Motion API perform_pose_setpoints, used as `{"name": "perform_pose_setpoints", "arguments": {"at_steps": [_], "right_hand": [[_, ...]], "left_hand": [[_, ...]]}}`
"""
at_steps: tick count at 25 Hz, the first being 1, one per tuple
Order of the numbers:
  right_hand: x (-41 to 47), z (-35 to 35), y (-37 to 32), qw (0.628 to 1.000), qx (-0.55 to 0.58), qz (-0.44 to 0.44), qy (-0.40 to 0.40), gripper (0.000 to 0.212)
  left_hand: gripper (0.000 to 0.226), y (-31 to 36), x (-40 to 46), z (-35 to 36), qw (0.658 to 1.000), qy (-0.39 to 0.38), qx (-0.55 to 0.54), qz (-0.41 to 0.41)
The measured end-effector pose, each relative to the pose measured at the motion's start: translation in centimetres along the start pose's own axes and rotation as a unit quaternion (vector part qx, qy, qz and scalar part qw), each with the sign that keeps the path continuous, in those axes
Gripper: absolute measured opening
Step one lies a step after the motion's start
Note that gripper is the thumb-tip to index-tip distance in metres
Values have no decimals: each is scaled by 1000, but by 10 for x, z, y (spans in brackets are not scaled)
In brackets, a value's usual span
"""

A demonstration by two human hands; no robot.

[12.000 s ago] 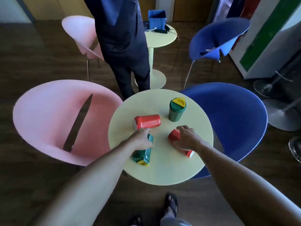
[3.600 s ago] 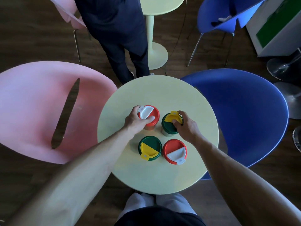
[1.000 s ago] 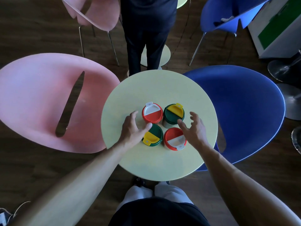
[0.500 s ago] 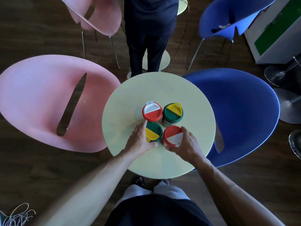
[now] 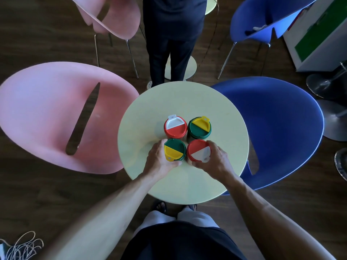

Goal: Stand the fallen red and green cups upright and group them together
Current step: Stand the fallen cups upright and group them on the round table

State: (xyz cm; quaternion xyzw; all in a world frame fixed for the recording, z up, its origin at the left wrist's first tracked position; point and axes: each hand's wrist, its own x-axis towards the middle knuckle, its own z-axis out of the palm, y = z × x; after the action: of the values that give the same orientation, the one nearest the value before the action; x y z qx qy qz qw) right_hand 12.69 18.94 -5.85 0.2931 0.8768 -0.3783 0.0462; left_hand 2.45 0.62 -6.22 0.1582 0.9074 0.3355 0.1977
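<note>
Four lidded cups, upright, clustered: near green cup (image 5: 174, 152) gripped by left hand (image 5: 159, 162), near red cup (image 5: 199, 153) by right hand (image 5: 216, 162); judged light, rigid, smooth plastic, best held round the sides

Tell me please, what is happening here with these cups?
A person is grouping four lidded cups on a round table. All four stand upright in a tight square. The left hand grips the near green cup, and the right hand grips the near red cup. The far red cup and far green cup stand untouched behind them.
</note>
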Motion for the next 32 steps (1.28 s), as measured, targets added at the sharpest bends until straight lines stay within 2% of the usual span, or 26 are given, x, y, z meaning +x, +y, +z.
{"name": "perform_pose_setpoints", "arguments": {"at_steps": [11,21,27,32], "right_hand": [[-4,6,-3,1000,-4,-3,0,102],[-4,4,-7,1000,1,-27,6,95],[-2,6,-15,993,-72,-84,46,86],[-3,7,-17,993,-84,-79,31,72]], "left_hand": [[94,-1,0,-1,1000,-11,8,20],[93,1,-4,-2,999,-8,3,36],[75,9,-3,-4,993,55,25,99],[59,9,-2,0,989,44,90,113]]}}
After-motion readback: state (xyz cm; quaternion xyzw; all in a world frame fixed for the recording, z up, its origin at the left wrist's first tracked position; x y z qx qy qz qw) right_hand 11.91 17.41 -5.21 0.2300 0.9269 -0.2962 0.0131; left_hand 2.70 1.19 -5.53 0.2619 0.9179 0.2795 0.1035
